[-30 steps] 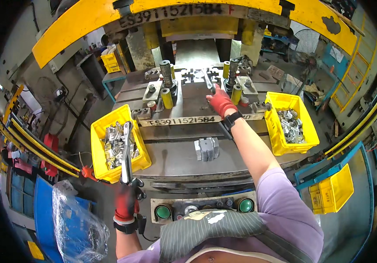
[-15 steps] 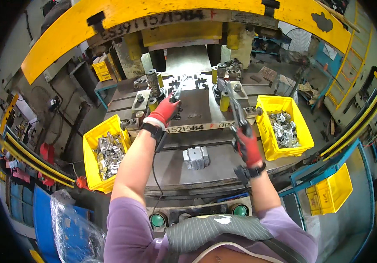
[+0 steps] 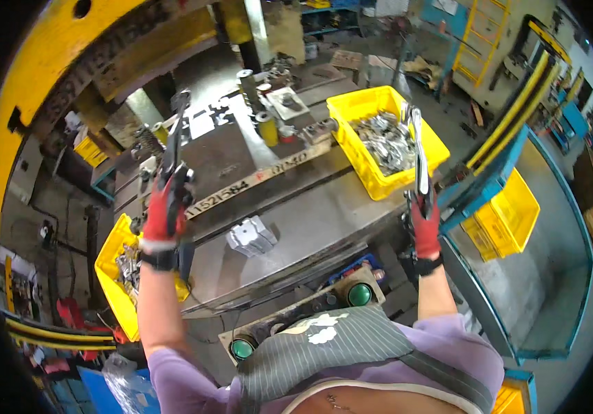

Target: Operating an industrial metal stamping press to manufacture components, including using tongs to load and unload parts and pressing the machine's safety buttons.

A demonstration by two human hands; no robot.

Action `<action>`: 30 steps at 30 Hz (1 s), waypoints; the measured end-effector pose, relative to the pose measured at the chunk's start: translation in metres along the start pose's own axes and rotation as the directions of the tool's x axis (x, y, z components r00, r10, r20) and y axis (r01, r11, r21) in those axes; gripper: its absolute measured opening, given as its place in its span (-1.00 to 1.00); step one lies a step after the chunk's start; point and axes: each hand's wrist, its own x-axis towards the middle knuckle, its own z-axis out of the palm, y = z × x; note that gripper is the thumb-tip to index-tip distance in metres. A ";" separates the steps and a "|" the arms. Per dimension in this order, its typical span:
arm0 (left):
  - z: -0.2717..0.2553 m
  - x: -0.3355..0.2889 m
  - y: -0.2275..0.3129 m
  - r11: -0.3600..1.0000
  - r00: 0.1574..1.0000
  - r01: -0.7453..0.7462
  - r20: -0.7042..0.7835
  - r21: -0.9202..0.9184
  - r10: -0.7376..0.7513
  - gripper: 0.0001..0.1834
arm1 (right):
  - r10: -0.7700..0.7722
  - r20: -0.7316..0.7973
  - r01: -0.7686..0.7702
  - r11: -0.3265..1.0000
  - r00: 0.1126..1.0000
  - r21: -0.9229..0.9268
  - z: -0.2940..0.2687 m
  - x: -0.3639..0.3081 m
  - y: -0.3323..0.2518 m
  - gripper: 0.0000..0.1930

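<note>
My left hand [image 3: 165, 208], in a red and black glove, is closed on dark long-nosed pliers [image 3: 176, 134]. Their tip points up near the left side of the press die [image 3: 203, 124]. My right hand [image 3: 423, 224], gloved alike, grips silver pliers [image 3: 418, 155] held upright. The jaws overlap the right rim of a yellow bin [image 3: 379, 188] full of small metal parts [image 3: 385, 143]. Whether either pair of jaws holds a part, I cannot tell. Between my hands, a small stack of grey metal pieces [image 3: 252, 237] stands on the press bed [image 3: 303, 217].
Another yellow bin [image 3: 107, 259] of metal parts hangs at the left, partly behind my forearm. Two green buttons [image 3: 360, 294] sit on a panel before me. A yellow crate [image 3: 507, 214] stands in a blue-edged cart at right. Guide posts [image 3: 248, 90] rise beside the die.
The view has swung to the right. My right hand with its pliers has moved from beside the die to the right bin. My left hand has drawn away from the die's middle.
</note>
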 end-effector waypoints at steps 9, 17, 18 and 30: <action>-0.029 -0.201 0.018 0.960 0.915 0.277 -0.312 0.032 -0.254 -0.79 | 0.162 0.030 -0.157 0.981 0.986 -0.117 -0.014 0.001 0.080 -0.64; -0.093 -0.294 -0.024 0.991 0.681 0.082 -0.732 0.103 0.020 -0.69 | 0.294 0.169 -0.323 0.928 0.941 0.183 0.011 -0.026 0.063 -0.83; -0.110 -0.308 -0.042 0.968 0.662 0.185 -0.749 0.169 0.004 -0.66 | 0.304 0.227 -0.356 0.901 0.925 0.247 0.028 -0.037 0.037 -0.83; -0.095 -0.290 -0.055 0.963 0.745 0.191 -0.611 -0.188 -0.267 -0.61 | 0.306 0.548 -0.369 0.929 0.778 0.004 0.066 -0.108 -0.012 -0.81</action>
